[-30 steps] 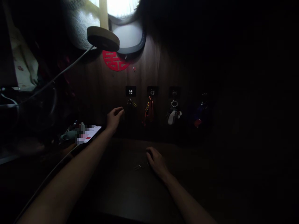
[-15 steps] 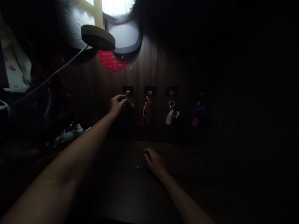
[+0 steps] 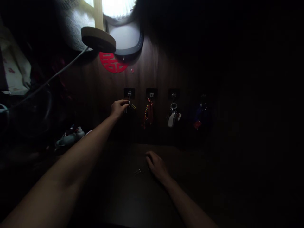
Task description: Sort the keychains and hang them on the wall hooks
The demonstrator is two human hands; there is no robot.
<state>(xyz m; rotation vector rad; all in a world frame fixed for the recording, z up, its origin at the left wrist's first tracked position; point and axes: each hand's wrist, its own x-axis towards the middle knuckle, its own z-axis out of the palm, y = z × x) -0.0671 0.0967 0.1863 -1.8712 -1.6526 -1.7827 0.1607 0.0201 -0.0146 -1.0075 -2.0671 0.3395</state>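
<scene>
At the leftmost wall hook, my left hand is raised with thumb and forefinger pinched on a small bunch of keys. The keys hang just under the hook; in the dim light I cannot tell whether their ring is on it. My right hand rests on the dark wooden surface, thumb apart from the loosely bent fingers. Beside its thumb lies another set of keys, apart from the hand.
On further hooks hang a red and orange lanyard, keys with a pale fob and a dark blue item with a red part. A lit lamp's round base juts out above. Small bottles stand at left.
My left hand has dropped slightly with the keys, just below the hook. The right hand stays in place on the surface. The view has shifted a little.
</scene>
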